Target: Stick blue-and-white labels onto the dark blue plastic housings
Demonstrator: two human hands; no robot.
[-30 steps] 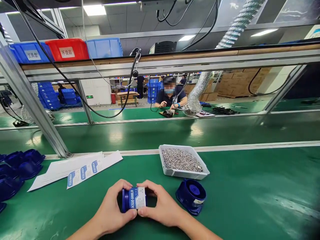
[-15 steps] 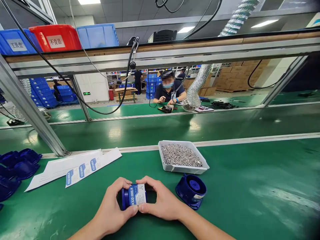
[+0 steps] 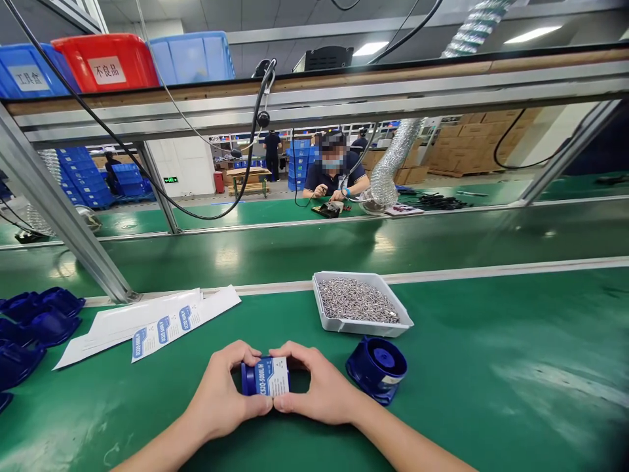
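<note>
Between my two hands is a dark blue round plastic housing (image 3: 249, 380), tipped on its side, with a white and blue printed label (image 3: 273, 376) on its curved wall. My left hand (image 3: 221, 387) grips its left part, thumb below and fingers above. From the other side my right hand (image 3: 314, 387) pinches the label's edge area with thumb and fingertips. Both thumbs almost meet at the lower edge of the label. Just right of my right hand, a second blue housing (image 3: 377, 368) stands on the green table, its open top facing up and a label on its side.
A white tray (image 3: 363, 327) of small metal screws sits behind the hands. Label sheets (image 3: 184, 322) lie at left, beside several blue plastic parts (image 3: 42, 321). A metal post (image 3: 93, 229) rises at left. Across the bench a person (image 3: 334, 170) works at another table.
The view has tilted slightly, shifting the scene a little upward. Both hands keep the same hold on the blue housing, thumbs pressed at the label.
</note>
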